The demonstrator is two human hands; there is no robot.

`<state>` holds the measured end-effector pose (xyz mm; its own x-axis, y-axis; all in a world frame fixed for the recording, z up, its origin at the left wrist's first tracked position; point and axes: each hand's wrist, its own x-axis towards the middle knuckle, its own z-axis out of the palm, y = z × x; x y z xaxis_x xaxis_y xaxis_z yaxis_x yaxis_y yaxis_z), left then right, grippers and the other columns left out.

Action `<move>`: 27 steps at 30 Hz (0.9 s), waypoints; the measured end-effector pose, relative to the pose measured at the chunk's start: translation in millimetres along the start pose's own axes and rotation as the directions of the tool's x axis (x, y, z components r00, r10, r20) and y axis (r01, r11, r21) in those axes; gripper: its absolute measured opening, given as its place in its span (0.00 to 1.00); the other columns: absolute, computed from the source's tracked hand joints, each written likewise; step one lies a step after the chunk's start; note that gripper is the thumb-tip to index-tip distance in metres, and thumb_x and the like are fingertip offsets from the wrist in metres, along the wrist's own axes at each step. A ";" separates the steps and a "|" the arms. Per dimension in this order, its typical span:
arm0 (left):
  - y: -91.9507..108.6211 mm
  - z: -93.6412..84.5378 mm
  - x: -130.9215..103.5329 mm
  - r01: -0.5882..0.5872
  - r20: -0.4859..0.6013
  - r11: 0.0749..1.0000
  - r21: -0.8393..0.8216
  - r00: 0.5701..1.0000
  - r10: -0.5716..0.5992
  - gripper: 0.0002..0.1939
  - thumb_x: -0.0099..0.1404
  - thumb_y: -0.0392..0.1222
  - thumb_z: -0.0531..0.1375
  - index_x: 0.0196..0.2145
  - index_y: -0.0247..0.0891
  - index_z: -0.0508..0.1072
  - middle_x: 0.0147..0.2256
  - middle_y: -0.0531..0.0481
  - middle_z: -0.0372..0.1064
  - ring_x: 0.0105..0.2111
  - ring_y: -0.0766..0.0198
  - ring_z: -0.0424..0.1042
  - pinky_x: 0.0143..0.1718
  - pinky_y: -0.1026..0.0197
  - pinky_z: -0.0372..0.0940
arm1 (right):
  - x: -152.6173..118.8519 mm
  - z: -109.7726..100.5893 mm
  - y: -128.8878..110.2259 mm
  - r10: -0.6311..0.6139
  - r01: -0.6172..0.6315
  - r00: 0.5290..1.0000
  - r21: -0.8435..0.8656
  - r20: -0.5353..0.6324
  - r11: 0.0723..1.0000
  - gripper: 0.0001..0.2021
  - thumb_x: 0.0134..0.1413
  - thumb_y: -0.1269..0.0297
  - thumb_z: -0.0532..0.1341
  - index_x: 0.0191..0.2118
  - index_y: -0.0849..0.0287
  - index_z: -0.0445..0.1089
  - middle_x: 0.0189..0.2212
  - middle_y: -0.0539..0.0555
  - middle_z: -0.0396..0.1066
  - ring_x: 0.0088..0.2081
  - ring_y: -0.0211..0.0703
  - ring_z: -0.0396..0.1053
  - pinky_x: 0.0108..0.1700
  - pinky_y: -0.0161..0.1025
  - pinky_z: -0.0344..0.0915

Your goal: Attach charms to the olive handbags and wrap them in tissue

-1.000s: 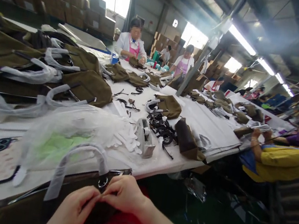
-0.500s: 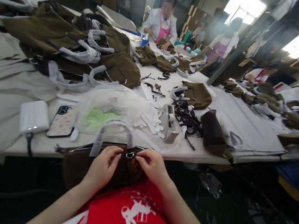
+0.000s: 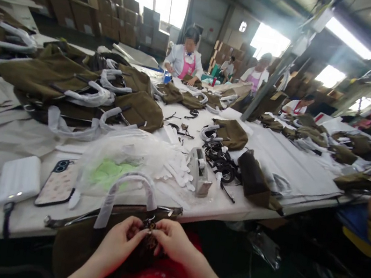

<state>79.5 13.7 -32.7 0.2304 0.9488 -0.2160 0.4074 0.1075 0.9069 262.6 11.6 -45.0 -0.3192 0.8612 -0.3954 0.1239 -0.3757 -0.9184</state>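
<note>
Olive-brown handbag [image 3: 69, 252] with an arched, white-wrapped handle [image 3: 107, 206] sits before us at the near edge of the white-covered bench [image 3: 27, 224]. Our left grip [image 3: 120, 242] and right grip [image 3: 173, 241] pinch a small dark-brown ornament [image 3: 150, 238] between fingertips, just below the handle's right end. Behind the handle, we see crumpled translucent plastic [image 3: 134, 147] around something bright green [image 3: 109, 171].

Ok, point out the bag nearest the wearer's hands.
The bag at the near table edge, its wrapped handle arching beyond the left hand; the other bags lie farther off.
</note>
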 end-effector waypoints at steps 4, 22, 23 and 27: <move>-4.9 -1.6 5.2 0.110 0.196 0.982 -0.155 0.977 -0.079 0.28 0.57 0.68 0.57 0.29 0.37 0.73 0.25 0.50 0.71 0.25 0.61 0.70 0.24 0.63 0.62 | 3.7 3.4 0.0 -0.028 0.021 0.998 0.125 0.056 0.992 0.22 0.48 0.45 0.63 0.37 0.63 0.68 0.20 0.47 0.67 0.16 0.32 0.64 0.16 0.27 0.51; 11.1 -11.0 6.7 0.348 0.197 0.619 -0.704 0.933 -0.301 0.28 0.36 0.51 0.76 0.37 0.40 0.80 0.36 0.45 0.80 0.40 0.45 0.78 0.40 0.52 0.74 | -14.5 -20.1 -13.3 0.038 -0.038 0.996 -0.001 0.087 0.999 0.13 0.49 0.54 0.66 0.29 0.61 0.72 0.22 0.49 0.72 0.19 0.33 0.66 0.22 0.29 0.59; 14.2 -15.7 7.4 0.332 0.173 0.599 -0.729 0.935 -0.309 0.28 0.36 0.49 0.76 0.37 0.39 0.80 0.37 0.44 0.80 0.41 0.46 0.78 0.40 0.53 0.74 | -14.2 -23.4 -17.9 0.010 -0.010 0.999 0.009 0.041 1.000 0.14 0.48 0.54 0.66 0.29 0.62 0.71 0.21 0.49 0.72 0.19 0.33 0.66 0.22 0.29 0.60; 10.4 -19.7 22.4 0.289 0.125 0.510 -0.810 0.935 -0.331 0.26 0.35 0.44 0.77 0.35 0.36 0.79 0.33 0.45 0.80 0.33 0.54 0.79 0.35 0.62 0.73 | 8.9 -47.2 -61.6 -0.235 0.215 0.948 -0.112 -0.215 0.970 0.15 0.53 0.52 0.62 0.29 0.61 0.70 0.21 0.50 0.73 0.20 0.34 0.67 0.24 0.31 0.63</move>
<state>71.5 41.9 -21.0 0.1914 0.8149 -0.5470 -0.4419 0.5692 0.6934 296.5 58.6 7.4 -0.1298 0.9782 -0.1622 0.1571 -0.1412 -0.9774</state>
